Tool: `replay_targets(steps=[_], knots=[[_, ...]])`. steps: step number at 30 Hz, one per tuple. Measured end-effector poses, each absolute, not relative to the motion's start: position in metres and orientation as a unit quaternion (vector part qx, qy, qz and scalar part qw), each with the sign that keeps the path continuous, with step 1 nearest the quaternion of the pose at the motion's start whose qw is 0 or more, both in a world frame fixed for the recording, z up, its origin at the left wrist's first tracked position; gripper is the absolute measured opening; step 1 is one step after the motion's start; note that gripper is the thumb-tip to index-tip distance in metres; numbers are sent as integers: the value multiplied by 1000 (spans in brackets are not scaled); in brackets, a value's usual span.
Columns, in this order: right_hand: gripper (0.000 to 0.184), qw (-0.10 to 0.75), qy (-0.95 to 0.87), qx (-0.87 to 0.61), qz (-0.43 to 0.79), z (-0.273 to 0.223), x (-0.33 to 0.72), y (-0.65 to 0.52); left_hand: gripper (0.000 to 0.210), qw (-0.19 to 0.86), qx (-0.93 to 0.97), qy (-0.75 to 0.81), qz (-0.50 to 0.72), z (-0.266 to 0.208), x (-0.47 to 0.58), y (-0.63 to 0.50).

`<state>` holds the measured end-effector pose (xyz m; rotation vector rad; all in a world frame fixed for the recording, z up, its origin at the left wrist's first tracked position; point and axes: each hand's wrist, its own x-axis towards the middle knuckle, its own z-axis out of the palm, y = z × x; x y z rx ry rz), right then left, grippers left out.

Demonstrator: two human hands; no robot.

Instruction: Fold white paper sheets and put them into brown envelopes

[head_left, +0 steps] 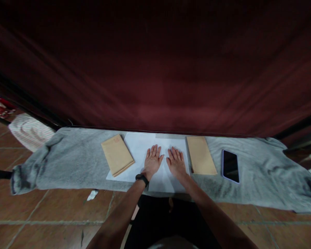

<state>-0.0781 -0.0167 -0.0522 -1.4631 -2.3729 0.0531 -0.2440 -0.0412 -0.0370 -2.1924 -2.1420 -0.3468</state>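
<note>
My left hand (152, 162), with a dark band on its wrist, lies flat on white paper sheets (134, 145) with its fingers stretched out. Beside it, my right hand (176, 162) is also laid flat on the paper, fingers slightly spread and nothing held. The sheets overlap one another. A stack of brown envelopes (117, 155) sits at an angle on the left part of the paper. To the right of the sheets lies another brown envelope stack (201, 155). Neither hand touches the envelopes.
A grey cloth (75, 159) covers the long narrow surface. A phone (230, 166) with a dark screen lies at the right. Dark red fabric (155, 86) rises behind. A white scrap (92, 195) is on the tiled floor (67, 207), and striped cloth (29, 131) hangs at the left.
</note>
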Motion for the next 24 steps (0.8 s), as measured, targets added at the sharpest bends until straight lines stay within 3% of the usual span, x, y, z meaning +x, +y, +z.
replay_targets(steps=[10,17,24], knots=[[49,179,-839,-514,8,-50,-62,-49,57,27,-693,-711,-120,-30,-251,-37],[50,192,-844,-500,21,-58,-56,-59,55,36,-767,-628,-124,-41,-219,-118],[50,200,-850,-487,21,-53,-58,-77,58,54,-756,-640,-128,-46,-204,-156]])
